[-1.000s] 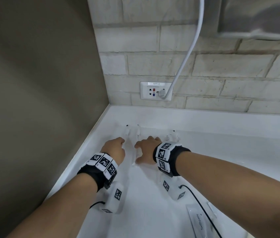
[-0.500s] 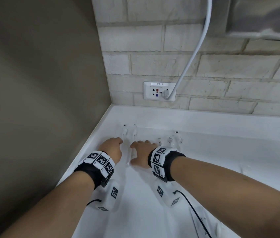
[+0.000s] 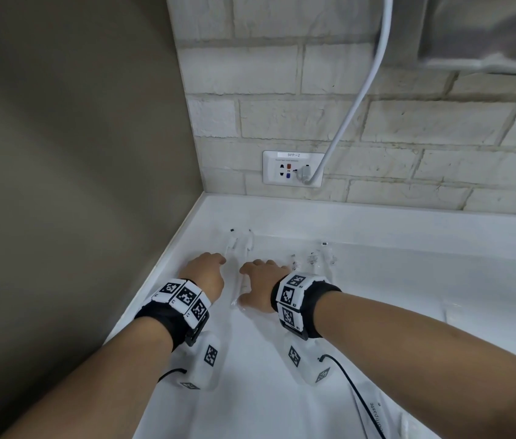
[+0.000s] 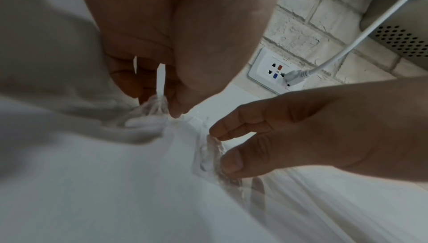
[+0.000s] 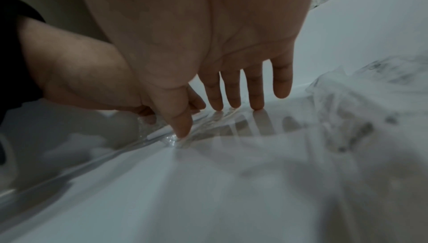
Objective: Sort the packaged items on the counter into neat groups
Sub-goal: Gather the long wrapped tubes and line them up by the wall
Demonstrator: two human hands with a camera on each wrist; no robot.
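Note:
Two clear-wrapped white toothbrushes [image 3: 241,246] lie side by side on the white counter [image 3: 408,280], pointing at the back corner. My left hand [image 3: 209,270] is at their left. Its curled fingers [image 4: 129,82] pinch the wrapper end of one toothbrush [image 4: 160,82]. My right hand [image 3: 256,277] is at their right. Its thumb [image 5: 181,128] and fingertips [image 5: 234,100] pinch the crinkled wrapper of the other toothbrush [image 4: 208,153] against the counter. Both hands are low and a few centimetres apart.
Several small clear packets [image 3: 312,259] lie just right of my right hand. A toothpaste packet [image 3: 373,413] sits at the near right. A brown wall [image 3: 76,185] bounds the counter on the left. A socket [image 3: 293,168] with a white cable [image 3: 361,99] is on the brick back wall.
My right hand has edged a little left, toward my left hand. The wrapped toothbrushes between the hands have hardly moved.

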